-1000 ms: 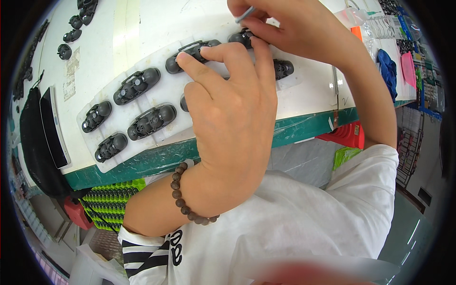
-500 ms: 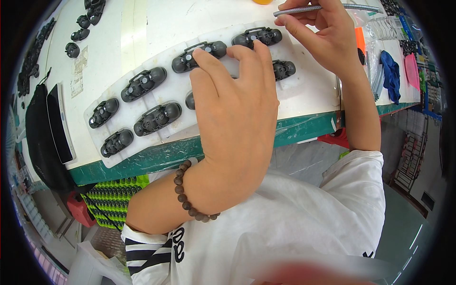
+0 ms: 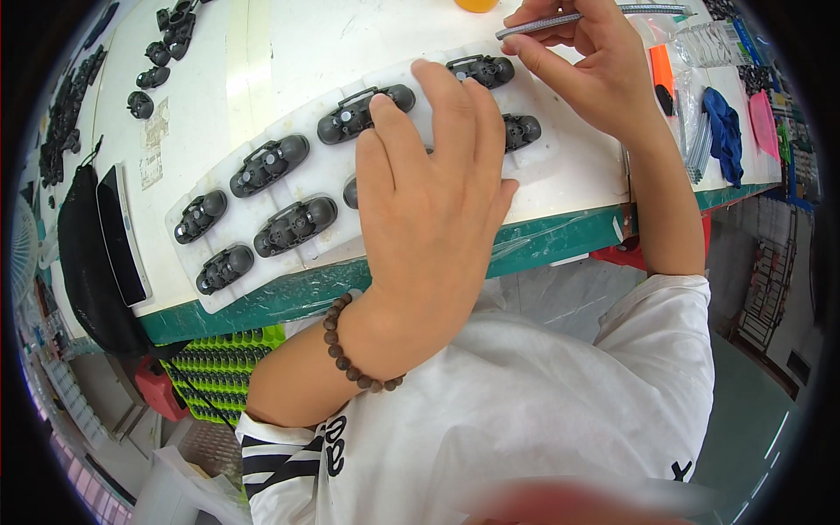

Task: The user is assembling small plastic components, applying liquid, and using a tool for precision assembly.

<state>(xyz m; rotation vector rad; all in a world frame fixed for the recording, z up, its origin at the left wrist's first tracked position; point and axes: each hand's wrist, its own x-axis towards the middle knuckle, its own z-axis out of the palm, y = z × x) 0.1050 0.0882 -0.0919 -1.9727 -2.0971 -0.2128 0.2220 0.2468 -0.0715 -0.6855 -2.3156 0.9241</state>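
Note:
My left hand (image 3: 433, 201), with a brown bead bracelet at its wrist, spreads palm down over a white tray (image 3: 324, 164). Its fingers are apart. One fingertip overlaps a black part (image 3: 346, 122) of rounded, oblong shape with a thin bar along one side; whether it presses on it I cannot tell. Several like parts lie in two rows on the tray, some hidden under the hand. Off the tray's right end, my right hand (image 3: 604, 74) is closed around a thin grey rod (image 3: 542, 24) with a textured surface, held nearly level between thumb and fingers.
Loose black parts (image 3: 153, 77) lie at the far left. Nearer stand a black pouch (image 3: 92, 262) and a flat dark-screened device (image 3: 122, 236). A blue cloth (image 3: 722, 136), a pink piece (image 3: 761, 127) and clear bags fill the right. The table's green edge (image 3: 560, 236) runs before me.
The view has shifted slightly. The fingers of my left hand have spread, with one reaching farther over the tray and the thumb now showing at the side. My right hand keeps the rod.

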